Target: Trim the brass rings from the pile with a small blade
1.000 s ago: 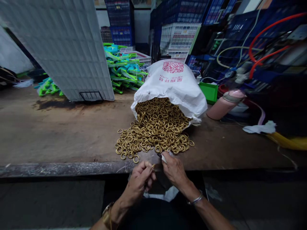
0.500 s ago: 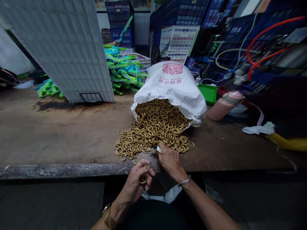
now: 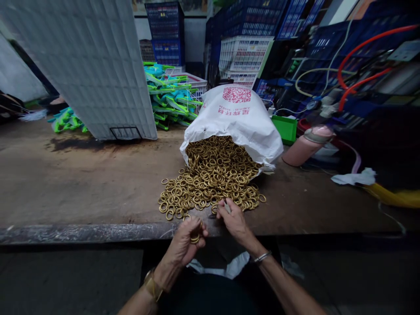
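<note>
The left hand (image 3: pixel 188 236) was held right at the near edge of the workbench (image 3: pixel 98 192), fingers curled most of the way in — a few gold rings (image 3: pixel 194 239) were gripped there, though an exact count couldn't be made out. The right hand (image 3: pixel 234 224) was placed to the right and a bit farther in, at the near side of the ring pile (image 3: pixel 210 186). Its thumb and fingers were closed up on a small white-and-dark object (image 3: pixel 227 207), partly hidden; whether a ring was touched as well couldn't really be told. The pile itself was spread across the workbench from the mouth of a white sack (image 3: pixel 239 116), with plenty more rings packed inside. Off to the left, a tall grey panel (image 3: pixel 98 65) was stood at a slant, with green and blue plastic pieces (image 3: pixel 172 98) heaped to its right — and a pink bottle (image 3: pixel 306 148) was parked just right of the sack.
</note>
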Motion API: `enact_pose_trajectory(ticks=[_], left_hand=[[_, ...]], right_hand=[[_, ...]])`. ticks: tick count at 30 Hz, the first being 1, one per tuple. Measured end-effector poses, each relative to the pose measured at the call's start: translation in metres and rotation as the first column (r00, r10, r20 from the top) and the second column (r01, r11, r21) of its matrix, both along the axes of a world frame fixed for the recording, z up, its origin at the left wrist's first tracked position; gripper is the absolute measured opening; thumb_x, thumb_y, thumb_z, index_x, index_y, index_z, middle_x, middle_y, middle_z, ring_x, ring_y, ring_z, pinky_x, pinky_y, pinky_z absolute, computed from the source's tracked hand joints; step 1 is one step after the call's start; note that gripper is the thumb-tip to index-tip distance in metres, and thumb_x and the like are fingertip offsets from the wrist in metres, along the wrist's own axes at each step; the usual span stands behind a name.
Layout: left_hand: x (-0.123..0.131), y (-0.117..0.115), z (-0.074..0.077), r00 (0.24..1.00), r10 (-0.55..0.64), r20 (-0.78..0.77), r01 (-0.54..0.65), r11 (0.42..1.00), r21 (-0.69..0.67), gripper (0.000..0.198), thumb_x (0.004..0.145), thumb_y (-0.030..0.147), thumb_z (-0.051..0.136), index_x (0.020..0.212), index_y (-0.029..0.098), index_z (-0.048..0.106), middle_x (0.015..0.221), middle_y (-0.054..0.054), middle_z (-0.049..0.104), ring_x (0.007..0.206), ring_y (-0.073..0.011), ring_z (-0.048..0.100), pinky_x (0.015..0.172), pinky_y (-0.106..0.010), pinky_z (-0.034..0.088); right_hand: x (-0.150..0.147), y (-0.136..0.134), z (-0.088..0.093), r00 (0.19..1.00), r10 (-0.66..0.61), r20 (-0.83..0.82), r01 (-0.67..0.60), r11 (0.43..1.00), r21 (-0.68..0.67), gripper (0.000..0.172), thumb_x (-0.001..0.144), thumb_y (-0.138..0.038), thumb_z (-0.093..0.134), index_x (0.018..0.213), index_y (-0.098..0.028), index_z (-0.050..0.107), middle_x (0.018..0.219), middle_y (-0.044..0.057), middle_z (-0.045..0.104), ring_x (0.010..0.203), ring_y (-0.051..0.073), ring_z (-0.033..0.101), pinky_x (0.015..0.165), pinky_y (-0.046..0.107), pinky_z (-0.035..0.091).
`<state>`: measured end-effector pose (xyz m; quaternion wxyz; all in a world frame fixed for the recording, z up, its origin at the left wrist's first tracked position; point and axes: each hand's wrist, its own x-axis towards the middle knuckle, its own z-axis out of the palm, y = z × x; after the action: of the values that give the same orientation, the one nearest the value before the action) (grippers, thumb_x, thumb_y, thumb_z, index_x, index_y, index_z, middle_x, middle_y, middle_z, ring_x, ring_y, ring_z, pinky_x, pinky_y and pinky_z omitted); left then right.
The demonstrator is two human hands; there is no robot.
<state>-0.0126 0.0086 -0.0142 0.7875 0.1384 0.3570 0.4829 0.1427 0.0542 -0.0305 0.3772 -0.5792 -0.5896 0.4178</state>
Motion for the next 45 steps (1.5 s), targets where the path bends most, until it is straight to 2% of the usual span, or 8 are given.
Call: enact_pose_trajectory(ticks=[8, 17, 24, 27, 31, 33, 39, 45], left_hand=[[0.006, 0.006, 0.0, 0.991, 0.031, -0.132, -0.025, 0.999, 0.044, 0.037, 0.063, 0.033, 0.067, 0.06, 0.018, 0.033, 0.047, 0.009, 0.037, 0.037, -0.0027, 0.036, 0.034, -0.014, 0.02], [0.005, 0.004, 0.008, 0.99, -0.026, -0.136, 0.029, 0.999, 0.02, 0.038, 0.063, 0.031, 0.068, 0.093, 0.019, 0.047, 0.063, 0.005, 0.052, 0.044, -0.0054, 0.047, 0.035, -0.013, 0.026], [0.009, 0.003, 0.004, 0.986, -0.065, -0.155, 0.086, 0.988, 0.127, 0.028, 0.071, 0.041, 0.06, 0.073, 0.014, 0.052, 0.066, 0.001, 0.053, 0.041, -0.0019, 0.037, 0.034, -0.013, 0.024], [0.01, 0.002, 0.003, 0.962, -0.033, -0.272, 0.069, 0.99, 0.125, 0.03, 0.072, 0.043, 0.059, 0.067, 0.015, 0.05, 0.058, 0.004, 0.049, 0.038, -0.0016, 0.031, 0.034, -0.014, 0.021], [0.011, 0.001, 0.005, 0.83, 0.056, -0.554, 0.09, 0.968, 0.234, 0.029, 0.069, 0.041, 0.061, 0.06, 0.016, 0.051, 0.049, 0.006, 0.043, 0.039, -0.0039, 0.033, 0.037, -0.016, 0.024], [0.012, 0.0, 0.006, 0.797, 0.084, -0.598, 0.117, 0.95, 0.289, 0.029, 0.07, 0.04, 0.061, 0.058, 0.016, 0.051, 0.05, 0.006, 0.044, 0.041, -0.0044, 0.034, 0.039, -0.017, 0.026], [0.01, -0.002, 0.001, 0.878, -0.129, -0.461, 0.23, 0.959, 0.169, 0.034, 0.073, 0.049, 0.053, 0.063, 0.018, 0.045, 0.046, 0.008, 0.04, 0.033, -0.0027, 0.029, 0.033, -0.015, 0.02], [0.008, -0.004, -0.002, 0.914, -0.124, -0.385, 0.211, 0.959, 0.192, 0.029, 0.076, 0.045, 0.053, 0.071, 0.018, 0.046, 0.053, 0.007, 0.043, 0.036, -0.0018, 0.029, 0.033, -0.013, 0.02]], right_hand=[[-0.007, -0.007, 0.007, 0.995, -0.001, -0.102, -0.005, 0.998, -0.061, 0.013, 0.076, -0.033, 0.044, 0.073, -0.02, 0.044, 0.053, -0.005, 0.053, 0.048, 0.01, 0.045, 0.049, 0.021, 0.034], [-0.015, -0.018, 0.014, 0.974, -0.008, -0.227, -0.018, 0.994, -0.112, 0.014, 0.074, -0.034, 0.047, 0.075, -0.02, 0.047, 0.051, -0.006, 0.05, 0.042, 0.008, 0.04, 0.041, 0.02, 0.031], [-0.018, -0.024, 0.004, 0.957, 0.039, -0.288, -0.085, 0.985, -0.147, 0.017, 0.076, -0.037, 0.049, 0.075, -0.019, 0.047, 0.051, -0.006, 0.048, 0.041, 0.006, 0.037, 0.041, 0.018, 0.028], [-0.017, -0.024, 0.011, 0.97, 0.073, -0.232, -0.106, 0.986, -0.131, 0.021, 0.078, -0.038, 0.047, 0.071, -0.019, 0.047, 0.051, -0.006, 0.047, 0.044, 0.007, 0.037, 0.042, 0.019, 0.029], [-0.016, -0.02, 0.016, 0.988, 0.082, -0.132, -0.091, 0.994, -0.063, 0.025, 0.077, -0.04, 0.046, 0.064, -0.018, 0.046, 0.053, -0.005, 0.044, 0.05, 0.008, 0.038, 0.048, 0.02, 0.032], [-0.016, -0.018, 0.014, 0.994, 0.067, -0.09, -0.071, 0.997, -0.039, 0.023, 0.075, -0.037, 0.048, 0.063, -0.019, 0.045, 0.055, -0.005, 0.043, 0.053, 0.009, 0.038, 0.051, 0.02, 0.033], [-0.017, -0.02, 0.008, 0.99, 0.11, -0.086, -0.115, 0.992, -0.051, 0.019, 0.076, -0.033, 0.047, 0.064, -0.019, 0.043, 0.059, -0.005, 0.04, 0.056, 0.009, 0.037, 0.053, 0.021, 0.033], [-0.015, -0.02, 0.013, 0.992, 0.106, -0.072, -0.112, 0.99, -0.086, 0.022, 0.08, -0.035, 0.039, 0.064, -0.02, 0.043, 0.055, -0.005, 0.044, 0.051, 0.009, 0.039, 0.05, 0.021, 0.032]])
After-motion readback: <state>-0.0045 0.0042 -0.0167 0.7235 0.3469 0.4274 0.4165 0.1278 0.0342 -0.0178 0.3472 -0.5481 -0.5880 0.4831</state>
